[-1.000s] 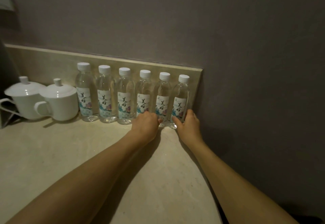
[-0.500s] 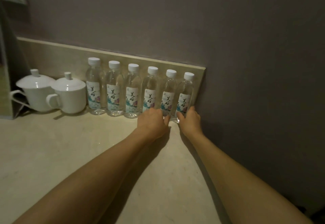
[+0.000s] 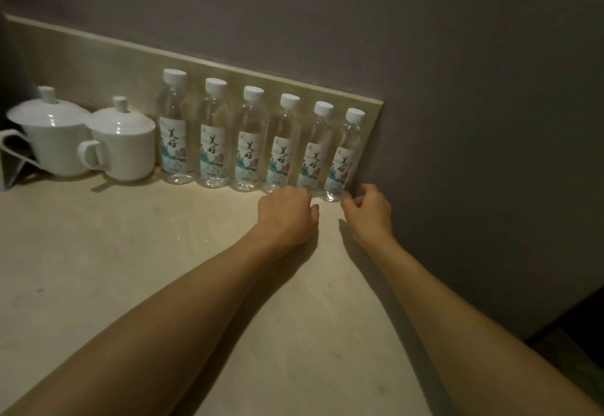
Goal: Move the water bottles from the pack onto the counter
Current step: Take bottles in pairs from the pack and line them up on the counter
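Head view: person's two bare arms reached to the back right corner of the counter [image 3: 130, 285].
Left hand [image 3: 286, 216]: knuckles up, fingers curled under at the foot of the fourth and fifth bottles; whether it pinched anything, cannot tell, fingertips hidden.
Right hand [image 3: 371, 211]: loosely curled, thumb and forefinger near the base of the end bottle [image 3: 343, 160]; looked like it held nothing, contact unclear.
Risk 1: judged that a knuckle bump on the end bottle could tip it; row was packed tight, so one fall could knock its neighbours over in a chain.
Risk 2: end bottle sat near the counter's right edge beside the wall [image 3: 474, 121]; a sideways nudge could send it off.
Risk 3: lidded mugs [image 3: 121, 144] stood just beside the leftmost bottle; a shove along the row could hit them.
Bottles [image 3: 245, 141]: six clear plastic, white caps, all upright, in a line against the backsplash [image 3: 98, 56], touching or nearly so.
Labels: white with dark script and blue-pink floral print, all faced forward.
Fill: appeared full, light dim so not certain.
Pack: not in view.
Progress: judged done or near done, hands seemed to be only squaring up the row's right end.
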`<state>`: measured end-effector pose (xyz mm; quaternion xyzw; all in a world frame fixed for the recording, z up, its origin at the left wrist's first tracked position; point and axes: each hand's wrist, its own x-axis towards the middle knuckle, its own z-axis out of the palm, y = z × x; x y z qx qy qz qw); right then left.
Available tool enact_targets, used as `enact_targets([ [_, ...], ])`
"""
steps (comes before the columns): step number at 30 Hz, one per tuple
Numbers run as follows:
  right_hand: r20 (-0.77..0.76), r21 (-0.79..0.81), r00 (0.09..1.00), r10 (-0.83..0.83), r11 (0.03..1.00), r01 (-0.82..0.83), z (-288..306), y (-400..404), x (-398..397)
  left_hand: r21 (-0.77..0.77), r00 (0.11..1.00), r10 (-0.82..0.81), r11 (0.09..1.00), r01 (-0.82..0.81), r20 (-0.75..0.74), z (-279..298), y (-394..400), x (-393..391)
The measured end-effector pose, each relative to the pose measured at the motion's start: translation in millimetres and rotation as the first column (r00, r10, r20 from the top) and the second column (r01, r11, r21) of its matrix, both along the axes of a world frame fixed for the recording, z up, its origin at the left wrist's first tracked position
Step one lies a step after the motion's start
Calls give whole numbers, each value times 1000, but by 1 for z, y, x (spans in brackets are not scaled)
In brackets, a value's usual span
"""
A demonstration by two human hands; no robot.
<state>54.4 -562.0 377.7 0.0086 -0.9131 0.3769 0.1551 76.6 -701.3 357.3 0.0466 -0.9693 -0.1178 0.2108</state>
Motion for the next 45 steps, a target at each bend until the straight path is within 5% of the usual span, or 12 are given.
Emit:
enact_targets([
  [16, -49, -80, 996, 80, 993, -84, -2, 90, 59, 42, 999, -14, 999, 15, -29, 26, 90, 59],
  [25, -29, -106, 994, 101, 989, -103, 1, 225, 103, 130, 996, -91, 987, 92, -16, 32, 234, 100],
  [37, 85, -240, 989, -120, 961, 137, -63, 434, 121, 83, 878, -361, 932, 353, 315, -10, 440, 85],
  [45, 273, -215, 906, -324, 897, 386, -123, 571, 95, 149, 704, -502, 852, 501, 502, -84, 559, 29],
])
